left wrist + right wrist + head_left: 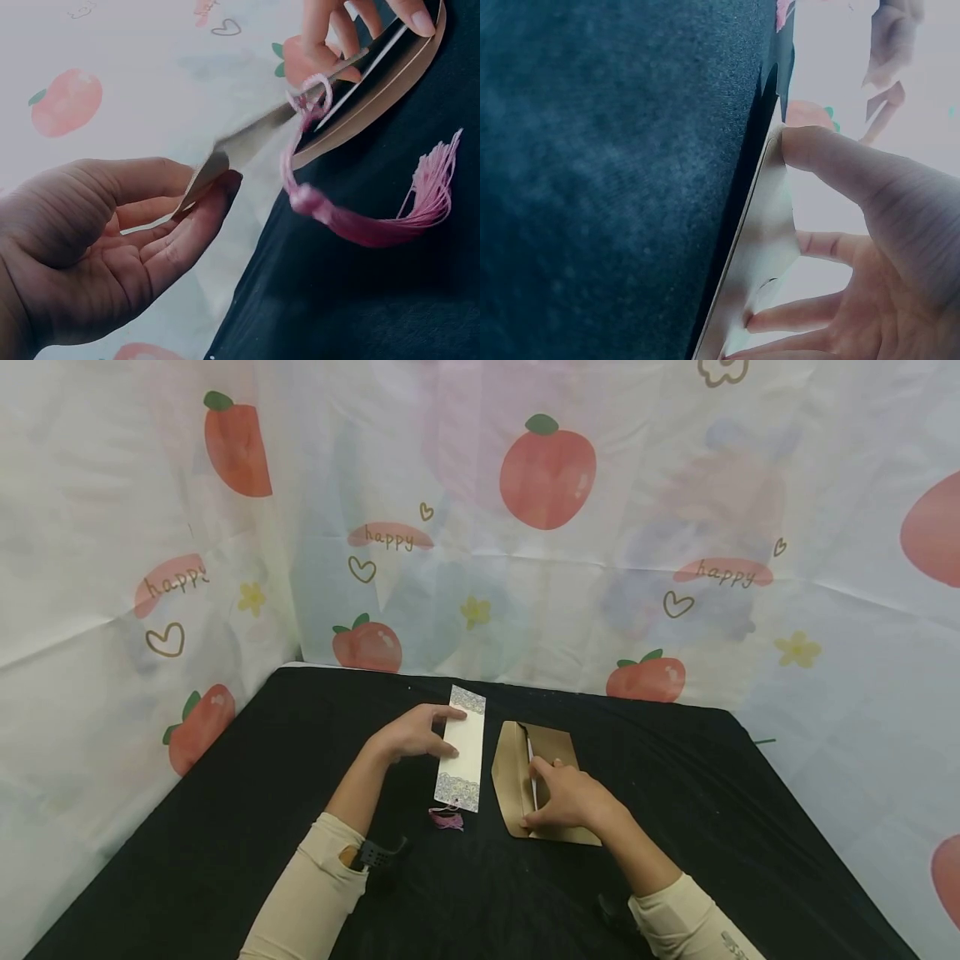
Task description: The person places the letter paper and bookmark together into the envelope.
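My left hand (417,732) holds a pale bookmark (463,747) with lacy patterned ends at its left long edge. In the left wrist view the card is bent between thumb and fingers. From its near end hangs a pink tassel (375,221). To the right lies a brown envelope (556,743) with its flap turned to the left. Something white (533,777) shows inside its mouth. My right hand (573,795) rests on the envelope, thumb at the near end of the mouth and other fingers spread, mostly straight, with fingertips on its face.
A black cloth (480,893) covers the table under both things. Behind and to the sides hangs a white curtain (480,602) printed with fruit, hearts and flowers. On the left forearm sits a dark strap (378,853) near the sleeve cuff.
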{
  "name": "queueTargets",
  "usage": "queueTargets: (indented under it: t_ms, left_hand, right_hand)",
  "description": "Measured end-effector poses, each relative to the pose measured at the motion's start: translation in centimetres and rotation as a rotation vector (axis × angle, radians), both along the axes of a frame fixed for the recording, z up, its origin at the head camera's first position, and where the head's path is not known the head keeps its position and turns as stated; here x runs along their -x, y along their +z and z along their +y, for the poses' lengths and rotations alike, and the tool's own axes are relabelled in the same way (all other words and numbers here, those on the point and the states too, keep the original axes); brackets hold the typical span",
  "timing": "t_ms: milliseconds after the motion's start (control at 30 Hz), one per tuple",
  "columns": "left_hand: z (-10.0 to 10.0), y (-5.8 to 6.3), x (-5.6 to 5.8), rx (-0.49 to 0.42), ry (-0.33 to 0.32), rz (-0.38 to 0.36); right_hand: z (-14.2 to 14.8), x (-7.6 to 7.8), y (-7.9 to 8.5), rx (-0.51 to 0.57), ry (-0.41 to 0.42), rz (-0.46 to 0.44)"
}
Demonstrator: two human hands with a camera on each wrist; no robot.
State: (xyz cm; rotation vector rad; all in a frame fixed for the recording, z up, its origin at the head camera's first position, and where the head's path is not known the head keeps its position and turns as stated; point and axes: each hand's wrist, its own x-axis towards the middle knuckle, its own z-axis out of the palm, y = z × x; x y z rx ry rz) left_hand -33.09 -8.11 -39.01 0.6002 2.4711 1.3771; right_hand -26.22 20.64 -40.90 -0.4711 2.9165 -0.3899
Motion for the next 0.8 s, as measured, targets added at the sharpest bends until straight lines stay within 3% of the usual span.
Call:
queueTargets:
  t_ms: [167,400,800]
  left_hand:
    - [0.6,-0.3,-0.1,0.003,-0.036,0.017]
    - [1.3,-0.4,-0.1,-0.003,-0.023,0.022]
    - [3.1,-1.4,-0.5,-0.001,-0.072,-0.038]
  right_hand:
    - [0.0,0.0,0.0,-0.003,-0.004,-0.006]
    - [-0.1,0.1,0.1,-0.005,0.000,-0.005]
    - [-0.1,0.0,0.0,-0.005,0.001,0.001]
